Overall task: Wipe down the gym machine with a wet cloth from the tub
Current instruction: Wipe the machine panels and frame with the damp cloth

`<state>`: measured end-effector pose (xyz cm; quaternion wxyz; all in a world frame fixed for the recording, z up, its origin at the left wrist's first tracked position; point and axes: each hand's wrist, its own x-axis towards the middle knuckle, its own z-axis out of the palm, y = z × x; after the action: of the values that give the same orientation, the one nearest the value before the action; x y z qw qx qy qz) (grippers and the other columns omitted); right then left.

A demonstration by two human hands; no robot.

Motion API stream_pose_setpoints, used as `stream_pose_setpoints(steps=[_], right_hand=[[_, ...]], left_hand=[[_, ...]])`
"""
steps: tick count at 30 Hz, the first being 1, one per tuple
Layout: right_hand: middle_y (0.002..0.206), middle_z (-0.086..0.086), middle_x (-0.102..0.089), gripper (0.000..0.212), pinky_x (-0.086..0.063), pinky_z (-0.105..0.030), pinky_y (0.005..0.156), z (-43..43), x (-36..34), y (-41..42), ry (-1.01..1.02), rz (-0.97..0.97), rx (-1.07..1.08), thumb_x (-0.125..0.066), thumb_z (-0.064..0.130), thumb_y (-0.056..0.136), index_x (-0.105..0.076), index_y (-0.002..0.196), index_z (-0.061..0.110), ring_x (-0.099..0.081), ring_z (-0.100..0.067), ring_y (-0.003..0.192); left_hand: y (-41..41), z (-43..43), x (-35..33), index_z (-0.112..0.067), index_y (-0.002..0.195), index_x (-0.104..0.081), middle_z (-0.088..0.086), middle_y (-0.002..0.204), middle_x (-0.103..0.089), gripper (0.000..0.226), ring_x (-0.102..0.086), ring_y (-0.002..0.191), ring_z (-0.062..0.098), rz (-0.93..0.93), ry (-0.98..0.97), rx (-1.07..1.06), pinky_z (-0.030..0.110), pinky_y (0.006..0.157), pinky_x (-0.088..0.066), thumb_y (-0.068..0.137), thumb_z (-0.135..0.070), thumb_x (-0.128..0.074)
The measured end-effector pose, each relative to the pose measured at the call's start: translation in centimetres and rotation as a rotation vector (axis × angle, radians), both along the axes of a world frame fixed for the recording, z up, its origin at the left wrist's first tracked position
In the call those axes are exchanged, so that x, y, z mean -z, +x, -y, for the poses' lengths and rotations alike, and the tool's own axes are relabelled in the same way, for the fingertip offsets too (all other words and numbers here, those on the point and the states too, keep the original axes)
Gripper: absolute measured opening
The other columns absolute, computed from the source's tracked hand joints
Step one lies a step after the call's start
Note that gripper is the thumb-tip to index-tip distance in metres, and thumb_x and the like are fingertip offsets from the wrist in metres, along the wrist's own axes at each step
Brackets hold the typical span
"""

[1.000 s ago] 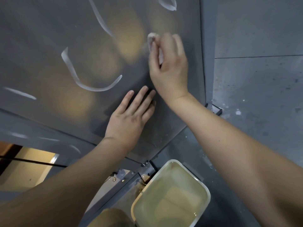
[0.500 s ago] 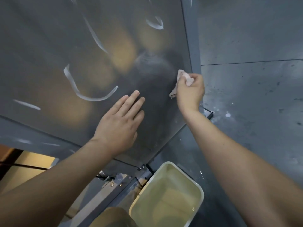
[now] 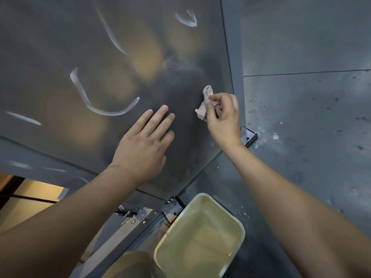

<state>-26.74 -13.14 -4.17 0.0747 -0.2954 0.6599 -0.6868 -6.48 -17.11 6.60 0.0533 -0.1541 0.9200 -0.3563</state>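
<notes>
Pale pinkish cloth (image 3: 204,105), crumpled into small wad, lay against dark grey gym machine panel (image 3: 80,47), low down near panel's right edge. Panel smooth, semi-glossy, marked with white curved streaks and hazy amber reflections. Right hand (image 3: 224,121) pinched cloth between thumb and curled fingers (image 3: 217,100), forearm reaching up from lower right. Left hand (image 3: 142,143) lay flat on panel just left of cloth, fingers straight, slightly spread. Cream tub (image 3: 243,231) of cloudy water stood on grey floor (image 3: 311,137) below panel's lower corner.
</notes>
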Motion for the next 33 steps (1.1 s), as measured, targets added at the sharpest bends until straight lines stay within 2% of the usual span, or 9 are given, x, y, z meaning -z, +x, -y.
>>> stream_pose_setpoints(steps=[4,7,12,14,16,20,22,27,33], right_hand=[[0.12,-0.009,-0.063,0.026,-0.049,-0.02,0.087,1.4,-1.6,-1.2,0.002,0.269,0.096,-0.056,0.015,0.096,-0.06,0.122,0.013,-0.06,-0.018,0.105],[0.107,-0.008,-0.068,0.02,-0.055,-0.042,0.086,3.3,-4.2,-0.4,-0.048,0.292,0.129,-0.06,0.025,0.091,-0.067,0.107,0.017,-0.066,-0.027,0.097],[0.102,-0.012,-0.063,0.015,-0.043,-0.012,0.085,3.0,-8.7,2.4,-0.265,-0.153,0.052,-0.07,0.01,0.091,-0.069,0.104,0.002,-0.061,-0.023,0.092],[0.105,-0.017,-0.062,0.019,-0.045,-0.017,0.087,3.0,-6.9,1.9,-0.238,-0.25,0.043,-0.069,0.008,0.093,-0.068,0.109,-0.002,-0.062,-0.027,0.095],[0.108,-0.016,-0.059,0.02,-0.048,-0.027,0.085,3.1,-4.1,0.5,-0.105,-0.108,0.112,-0.066,0.007,0.094,-0.067,0.112,-0.001,-0.061,-0.03,0.096],[0.113,-0.017,-0.057,0.02,-0.043,-0.018,0.08,3.1,-2.8,-0.1,0.038,0.216,0.16,-0.06,0.006,0.094,-0.065,0.112,-0.001,-0.061,-0.034,0.099],[0.108,-0.019,-0.06,0.017,-0.045,-0.025,0.083,3.5,-5.8,1.0,-0.069,0.111,0.145,-0.064,0.006,0.091,-0.065,0.106,-0.002,-0.059,-0.03,0.097],[0.104,-0.022,-0.059,0.022,-0.037,-0.006,0.087,3.6,-8.5,2.3,-0.275,-0.326,0.016,-0.065,0.002,0.091,-0.066,0.112,-0.007,-0.06,-0.024,0.091],[0.109,-0.023,-0.06,0.018,-0.042,-0.024,0.082,4.4,-5.9,0.6,-0.023,0.209,0.252,-0.057,0.004,0.095,-0.065,0.108,-0.006,-0.06,-0.037,0.094]], left_hand=[[0.1,0.0,0.0,-0.013,0.128,-0.065,0.014,0.163,-0.035,0.053,-0.015,0.157,0.034,0.01,-0.002,-0.006,0.05,0.128,-0.009,0.079,-0.033,-0.064],[0.1,0.1,0.0,-0.013,0.129,-0.064,0.014,0.164,-0.033,0.054,-0.013,0.157,0.034,0.023,-0.014,-0.014,0.05,0.128,-0.008,0.08,-0.035,-0.064],[0.2,0.4,0.3,-0.012,0.129,-0.065,0.016,0.161,-0.037,0.055,-0.016,0.156,0.034,0.003,0.012,-0.004,0.051,0.128,-0.009,0.078,-0.032,-0.066],[0.2,0.4,0.2,-0.012,0.13,-0.065,0.015,0.162,-0.036,0.055,-0.015,0.157,0.034,0.005,0.004,-0.002,0.051,0.128,-0.008,0.078,-0.032,-0.066],[0.2,0.5,0.1,-0.013,0.131,-0.064,0.014,0.163,-0.034,0.055,-0.013,0.157,0.034,0.011,-0.004,-0.006,0.051,0.128,-0.007,0.079,-0.033,-0.066],[0.2,0.6,0.3,-0.013,0.132,-0.063,0.013,0.164,-0.032,0.055,-0.012,0.157,0.034,0.013,-0.002,-0.006,0.051,0.128,-0.007,0.08,-0.033,-0.065],[0.2,0.7,0.5,-0.013,0.131,-0.064,0.014,0.163,-0.035,0.056,-0.013,0.157,0.034,0.0,-0.005,-0.003,0.052,0.128,-0.007,0.079,-0.032,-0.067],[0.2,1.1,0.8,-0.012,0.133,-0.065,0.015,0.161,-0.038,0.059,-0.016,0.156,0.035,-0.006,-0.002,0.018,0.053,0.127,-0.006,0.077,-0.031,-0.071],[0.3,1.1,0.6,-0.014,0.132,-0.063,0.014,0.163,-0.034,0.053,-0.015,0.157,0.035,0.018,-0.01,0.023,0.053,0.127,-0.004,0.08,-0.027,-0.066]])
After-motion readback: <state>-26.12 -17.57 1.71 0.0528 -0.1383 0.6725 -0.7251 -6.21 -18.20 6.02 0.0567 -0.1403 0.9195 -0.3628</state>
